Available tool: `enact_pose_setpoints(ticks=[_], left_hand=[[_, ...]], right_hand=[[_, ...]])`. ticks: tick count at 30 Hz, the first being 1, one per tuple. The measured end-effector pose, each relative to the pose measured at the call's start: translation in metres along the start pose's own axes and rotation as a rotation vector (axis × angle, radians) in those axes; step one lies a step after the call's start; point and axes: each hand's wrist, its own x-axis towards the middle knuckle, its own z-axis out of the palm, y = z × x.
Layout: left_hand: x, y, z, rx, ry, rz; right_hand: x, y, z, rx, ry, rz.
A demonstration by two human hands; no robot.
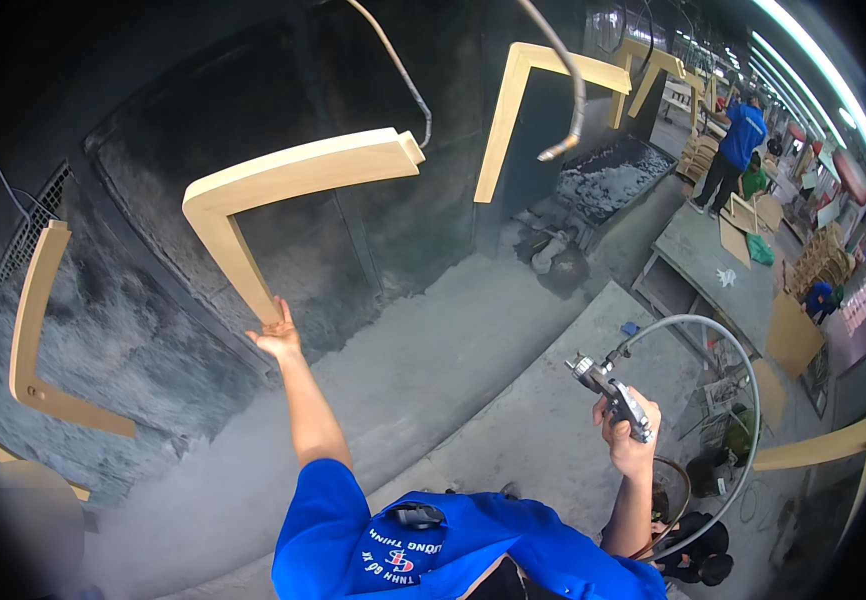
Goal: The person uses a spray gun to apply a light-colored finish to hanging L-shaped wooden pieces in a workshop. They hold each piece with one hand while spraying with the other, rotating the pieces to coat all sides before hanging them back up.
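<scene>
A pale L-shaped wooden furniture part (298,172) hangs at centre left. My left hand (278,338) is at its lower end, the thumb out to one side and the fingers against the wood, gripping it lightly. My right hand (629,430) is wrapped around the handle of a metal spray gun (605,388), its nozzle turned up and to the left. A grey hose (751,375) loops from the gun down on the right. The gun is well apart from the wooden part.
More wooden parts hang at left (31,340), farther back (503,110) and at right (833,447). A dark, dusty booth wall (303,100) stands ahead. Hooked rods (573,90) dangle overhead. A grey table (708,250) is at right. Co-workers are at far right (743,135) and lower right (698,555).
</scene>
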Motion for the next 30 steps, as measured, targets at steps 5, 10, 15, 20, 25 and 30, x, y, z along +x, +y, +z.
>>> enact_pose_setpoints(ticks=[5,10,15,20,25,30], left_hand=[[-0.068,0.034,-0.012,-0.004,-0.019,0.100],[-0.122,0.055,-0.024,0.008,0.024,0.137],[-0.136,0.055,-0.038,0.024,0.059,0.179],[-0.141,0.047,-0.049,0.022,0.031,0.210],[-0.133,0.048,-0.050,0.041,0.011,0.188],[-0.123,0.063,-0.058,0.031,0.041,0.137]], right_hand=[[-0.002,-0.001,0.018,0.026,0.071,-0.014],[0.002,-0.004,0.026,0.095,-0.020,0.037],[-0.001,-0.007,0.029,0.323,-0.166,0.032],[0.000,-0.001,0.020,0.752,-0.190,-0.055],[0.012,0.007,0.000,0.378,0.107,0.081],[0.011,0.016,0.005,0.234,0.146,0.056]])
